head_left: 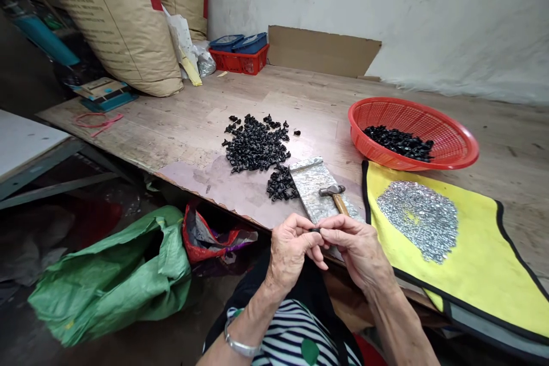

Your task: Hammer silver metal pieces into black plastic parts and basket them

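My left hand (294, 251) pinches a small black part (315, 230), plastic by its look, between thumb and forefinger. My right hand (358, 249) meets it from the right, thumb and forefinger pressed together at the part's end; anything else in that pinch is hidden. Just beyond my hands, a hammer (332, 190) with a wooden handle lies on a worn metal plate (311, 177). Left of the plate are a small heap of black parts (281, 184) and a larger pile of black parts (256, 146). Many small shiny metal pieces (418, 217) lie on a yellow cloth (484, 257) at the right.
A red colander (463, 148) with more black parts stands behind the cloth. Large sacks (115, 23), a red basket (240, 62) and cardboard (321, 51) line the back. Below the table edge at left are a green sack (115, 280) and a red bag (206, 240).
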`<act>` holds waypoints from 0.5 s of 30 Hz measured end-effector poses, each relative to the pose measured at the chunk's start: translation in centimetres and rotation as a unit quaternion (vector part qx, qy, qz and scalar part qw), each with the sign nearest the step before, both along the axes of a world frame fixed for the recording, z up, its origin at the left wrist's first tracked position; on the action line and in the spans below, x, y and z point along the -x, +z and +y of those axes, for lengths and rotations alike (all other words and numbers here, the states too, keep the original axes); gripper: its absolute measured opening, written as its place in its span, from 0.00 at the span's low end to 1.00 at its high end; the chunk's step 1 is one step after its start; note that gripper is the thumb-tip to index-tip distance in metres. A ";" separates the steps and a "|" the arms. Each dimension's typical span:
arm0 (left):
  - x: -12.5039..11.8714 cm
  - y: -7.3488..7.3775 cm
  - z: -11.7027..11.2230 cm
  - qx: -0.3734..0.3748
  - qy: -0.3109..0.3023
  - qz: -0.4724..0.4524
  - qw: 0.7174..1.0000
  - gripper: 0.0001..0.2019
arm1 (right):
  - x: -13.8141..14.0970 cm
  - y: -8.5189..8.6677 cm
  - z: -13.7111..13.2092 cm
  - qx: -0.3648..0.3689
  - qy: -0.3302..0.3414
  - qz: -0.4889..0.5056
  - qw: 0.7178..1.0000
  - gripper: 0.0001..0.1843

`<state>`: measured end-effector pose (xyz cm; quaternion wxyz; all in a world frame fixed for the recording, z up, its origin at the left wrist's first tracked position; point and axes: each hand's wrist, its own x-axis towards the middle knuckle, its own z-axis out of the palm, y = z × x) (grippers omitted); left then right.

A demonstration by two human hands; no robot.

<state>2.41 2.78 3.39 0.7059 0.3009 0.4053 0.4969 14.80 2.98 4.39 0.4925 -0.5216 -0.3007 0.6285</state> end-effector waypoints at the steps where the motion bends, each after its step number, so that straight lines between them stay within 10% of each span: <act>1: 0.0 -0.1 0.0 0.002 0.003 0.012 1.000 0.05 | 0.0 -0.1 -0.1 0.004 0.001 0.001 1.000 0.08; 15: 0.0 -0.1 -0.4 0.014 -0.004 -0.030 0.999 0.08 | 1.3 -0.1 -1.3 -0.014 -0.107 0.001 0.994 0.08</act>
